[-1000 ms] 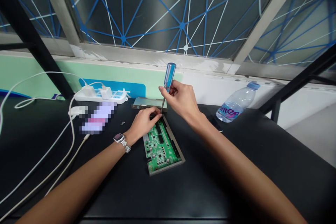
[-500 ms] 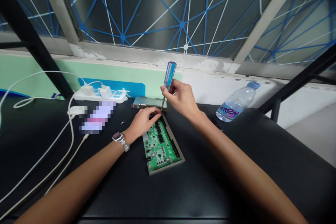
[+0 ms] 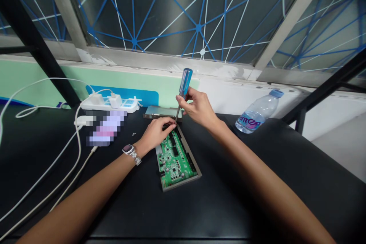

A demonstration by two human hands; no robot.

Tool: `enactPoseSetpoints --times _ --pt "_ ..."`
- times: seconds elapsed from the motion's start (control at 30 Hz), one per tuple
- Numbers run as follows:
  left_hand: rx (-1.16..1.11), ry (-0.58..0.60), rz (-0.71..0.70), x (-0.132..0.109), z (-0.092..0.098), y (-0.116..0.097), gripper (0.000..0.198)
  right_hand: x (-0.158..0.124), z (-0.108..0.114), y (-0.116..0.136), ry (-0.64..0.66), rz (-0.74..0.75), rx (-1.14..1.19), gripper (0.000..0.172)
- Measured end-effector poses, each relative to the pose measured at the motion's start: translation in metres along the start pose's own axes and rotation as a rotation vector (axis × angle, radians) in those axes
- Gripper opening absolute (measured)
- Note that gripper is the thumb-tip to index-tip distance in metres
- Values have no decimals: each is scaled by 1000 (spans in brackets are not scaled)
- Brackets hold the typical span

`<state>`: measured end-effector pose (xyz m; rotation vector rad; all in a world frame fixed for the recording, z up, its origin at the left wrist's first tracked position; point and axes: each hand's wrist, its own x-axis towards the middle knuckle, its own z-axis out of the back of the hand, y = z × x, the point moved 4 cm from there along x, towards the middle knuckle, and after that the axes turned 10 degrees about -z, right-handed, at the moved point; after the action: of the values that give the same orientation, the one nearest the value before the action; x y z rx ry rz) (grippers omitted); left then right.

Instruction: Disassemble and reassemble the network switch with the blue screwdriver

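Note:
A screwdriver with a blue and clear handle stands nearly upright, tilted a little to the right at the top. My right hand grips it between thumb and fingers, low on the handle. Its shaft runs down to the far end of a green circuit board set in a grey metal frame. At that end my left hand rests over the board, thumb and fingertips pinched together beside the shaft's lower end. What they pinch, and the screwdriver's tip, are hidden. On my left wrist is a silver watch.
Behind the board lies a flat metal cover. Small metal bits are left of my left hand, near a blurred-out phone. White cables run from a power strip. A water bottle stands tilted at right.
The fingers of my right hand have shifted slightly round the screwdriver's handle. My left hand and the board have stayed in place.

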<state>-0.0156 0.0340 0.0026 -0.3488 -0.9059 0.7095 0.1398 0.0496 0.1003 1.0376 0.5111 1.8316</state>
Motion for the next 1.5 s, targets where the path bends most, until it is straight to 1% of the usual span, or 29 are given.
enactPoseSetpoints --times 0.13,0.27,0.33,0.37,0.4,0.5,0.53,0.6,0.67,0.8,0.87,1.0,1.13,1.2,1.23,1.3,1.33,1.37,1.43,1.5 --pt "1 -3 -3 0 0 -1 13 2 3 -2 122 -31 52 29" --pt "12 -4 -2 0 0 -1 13 4 7 0 240 -5 69 32" --pt "19 0 2 0 0 -1 13 3 8 2 243 18 50 33" --pt "22 1 5 0 0 -1 13 3 8 3 208 28 20 33" --pt "26 2 8 -1 0 -1 13 2 9 5 144 34 -26 35" --pt "36 -3 17 -1 -1 -1 13 -2 9 10 -113 11 -205 43" --pt "40 -3 18 -2 -1 -1 13 -4 8 12 -175 -6 -252 46" --pt "52 -1 24 -2 -1 -1 14 -7 4 15 -243 -29 -309 46" --pt "61 -1 29 -1 -2 0 15 -9 0 17 -252 -32 -321 42" --pt "70 1 24 -1 -2 2 15 -9 -3 16 -178 -26 -236 36" --pt "80 4 18 -1 -1 0 15 -7 -3 14 -101 -30 -152 36" --pt "88 -18 -11 1 2 -6 17 -3 -7 11 115 -46 56 35" --pt "-29 -20 -59 5 2 -14 23 -1 -9 9 231 -71 147 36" --pt "-105 -21 -47 6 1 -14 24 -1 -9 8 249 -68 159 36" --pt "-129 -26 -35 6 1 -14 23 -1 -8 8 231 -61 152 35" --pt "-142 -41 -14 6 2 -14 21 -1 -6 6 155 -47 108 33" --pt "-137 -48 -7 6 2 -14 21 -2 -5 4 128 -55 82 32" --pt "-129 -54 -2 6 3 -14 20 -2 -6 1 130 -83 71 29" --pt "-119 -69 10 6 4 -16 19 -4 -10 -5 195 -179 112 24" --pt "-114 -92 24 6 4 -17 18 -5 -13 -10 261 -259 197 26"
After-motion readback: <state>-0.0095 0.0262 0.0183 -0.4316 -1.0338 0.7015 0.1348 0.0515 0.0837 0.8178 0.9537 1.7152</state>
